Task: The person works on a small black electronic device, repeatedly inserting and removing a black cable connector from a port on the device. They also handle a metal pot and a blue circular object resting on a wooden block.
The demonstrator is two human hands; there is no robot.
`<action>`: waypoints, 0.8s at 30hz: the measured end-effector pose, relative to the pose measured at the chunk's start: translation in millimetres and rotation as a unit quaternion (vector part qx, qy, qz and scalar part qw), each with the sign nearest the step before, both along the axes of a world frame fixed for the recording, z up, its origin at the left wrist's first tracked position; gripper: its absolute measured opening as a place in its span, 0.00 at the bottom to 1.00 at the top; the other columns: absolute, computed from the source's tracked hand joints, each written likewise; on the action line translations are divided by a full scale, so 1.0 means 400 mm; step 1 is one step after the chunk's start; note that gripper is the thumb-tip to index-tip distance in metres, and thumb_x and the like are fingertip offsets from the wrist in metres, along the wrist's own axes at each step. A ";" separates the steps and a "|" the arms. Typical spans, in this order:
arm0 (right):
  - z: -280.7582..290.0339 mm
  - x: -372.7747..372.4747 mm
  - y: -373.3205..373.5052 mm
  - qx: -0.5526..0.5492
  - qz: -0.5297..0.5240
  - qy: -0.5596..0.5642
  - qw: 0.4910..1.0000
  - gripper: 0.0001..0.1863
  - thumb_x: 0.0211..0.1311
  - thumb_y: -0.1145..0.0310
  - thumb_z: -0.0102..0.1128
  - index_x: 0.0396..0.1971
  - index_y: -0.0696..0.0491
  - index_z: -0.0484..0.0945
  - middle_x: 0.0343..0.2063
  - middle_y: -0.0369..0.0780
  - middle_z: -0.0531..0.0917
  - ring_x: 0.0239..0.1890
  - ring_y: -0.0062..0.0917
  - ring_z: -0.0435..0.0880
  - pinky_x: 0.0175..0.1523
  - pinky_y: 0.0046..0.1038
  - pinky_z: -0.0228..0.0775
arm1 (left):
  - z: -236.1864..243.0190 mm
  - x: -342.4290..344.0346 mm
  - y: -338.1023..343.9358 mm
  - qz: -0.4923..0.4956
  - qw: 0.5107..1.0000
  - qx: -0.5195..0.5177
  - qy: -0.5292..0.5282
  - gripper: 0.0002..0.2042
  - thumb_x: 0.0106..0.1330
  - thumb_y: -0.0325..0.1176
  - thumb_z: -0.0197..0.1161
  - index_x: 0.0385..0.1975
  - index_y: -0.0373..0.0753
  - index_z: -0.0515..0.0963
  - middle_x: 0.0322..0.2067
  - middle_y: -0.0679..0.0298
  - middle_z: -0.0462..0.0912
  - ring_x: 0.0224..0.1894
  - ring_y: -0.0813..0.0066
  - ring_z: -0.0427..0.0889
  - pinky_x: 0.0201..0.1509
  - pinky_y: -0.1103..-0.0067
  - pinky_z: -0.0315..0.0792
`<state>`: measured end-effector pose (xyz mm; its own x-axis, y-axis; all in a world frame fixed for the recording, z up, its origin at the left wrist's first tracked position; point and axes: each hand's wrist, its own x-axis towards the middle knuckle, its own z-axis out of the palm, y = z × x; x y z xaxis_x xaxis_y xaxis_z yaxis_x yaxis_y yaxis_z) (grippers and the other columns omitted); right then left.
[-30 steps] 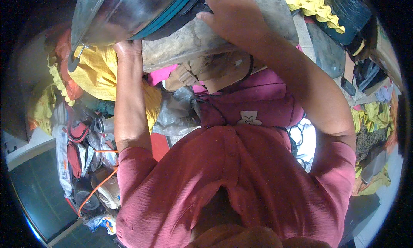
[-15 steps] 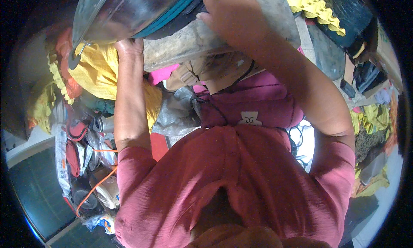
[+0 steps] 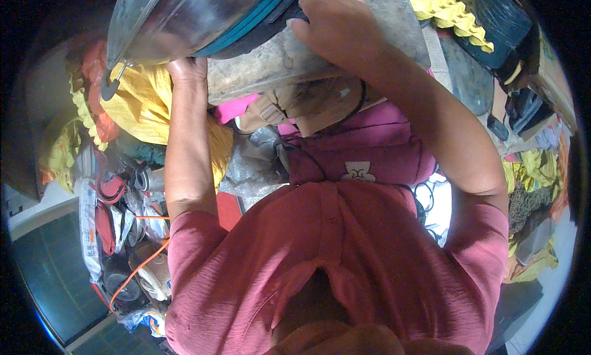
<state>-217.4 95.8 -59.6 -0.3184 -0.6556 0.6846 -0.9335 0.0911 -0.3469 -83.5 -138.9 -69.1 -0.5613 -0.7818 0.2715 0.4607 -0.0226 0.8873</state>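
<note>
A large, shiny, rounded grey thing with teal bands (image 3: 203,16) and a dark lower rim fills the upper left. Its kind I cannot make out. A clear curved edge and a small dark tab on a metal wire (image 3: 112,84) are at its left. My left hand (image 3: 188,70) reaches up under its near side, its fingers hidden behind it. My right hand (image 3: 337,19) is closed at the dark right end of the rim, thumb and fingers curled against it. Beneath the thing is a worn grey slab-like surface (image 3: 258,78).
Below the slab lie a brown bag with a buckle (image 3: 320,109) and a purple cloth item (image 3: 363,146). Yellow cloth (image 3: 138,103) hangs beside my left forearm. Cluttered goods and an orange cord (image 3: 138,266) lie left. Yellow egg trays (image 3: 452,16) are at the upper right.
The rounded thing and both hands sit slightly lower and a little to the right in the picture. The hold looks the same.
</note>
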 end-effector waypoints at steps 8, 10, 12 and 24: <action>0.003 0.015 -0.011 0.039 -0.051 0.065 0.996 0.12 0.47 0.62 0.58 0.21 0.56 0.70 0.21 0.44 0.75 0.28 0.39 0.76 0.35 0.39 0.66 | 0.002 0.003 0.016 0.037 0.999 -0.004 -0.033 0.35 0.58 0.65 0.45 0.55 0.42 0.62 0.53 0.58 0.68 0.54 0.59 0.68 0.56 0.64 0.67; 0.003 0.019 -0.014 0.032 -0.057 0.098 0.993 0.12 0.46 0.62 0.58 0.20 0.56 0.71 0.21 0.44 0.75 0.27 0.39 0.76 0.34 0.39 0.66 | 0.003 0.006 0.022 0.048 0.998 0.001 -0.043 0.34 0.58 0.64 0.45 0.55 0.42 0.62 0.53 0.58 0.67 0.54 0.60 0.68 0.57 0.63 0.66; 0.000 0.014 -0.021 0.061 -0.069 0.146 0.985 0.11 0.45 0.63 0.58 0.21 0.55 0.71 0.21 0.44 0.75 0.26 0.38 0.76 0.34 0.38 0.66 | 0.008 0.004 0.028 0.052 0.998 0.025 -0.031 0.33 0.59 0.63 0.46 0.55 0.42 0.62 0.53 0.58 0.67 0.54 0.60 0.68 0.57 0.63 0.65; -0.014 -0.018 0.006 -0.008 0.011 0.041 0.999 0.11 0.44 0.65 0.59 0.21 0.55 0.70 0.20 0.45 0.74 0.27 0.39 0.75 0.36 0.40 0.66 | -0.026 0.014 -0.034 -0.010 0.997 0.070 0.023 0.21 0.64 0.50 0.49 0.52 0.45 0.65 0.53 0.63 0.67 0.56 0.60 0.65 0.56 0.51 0.61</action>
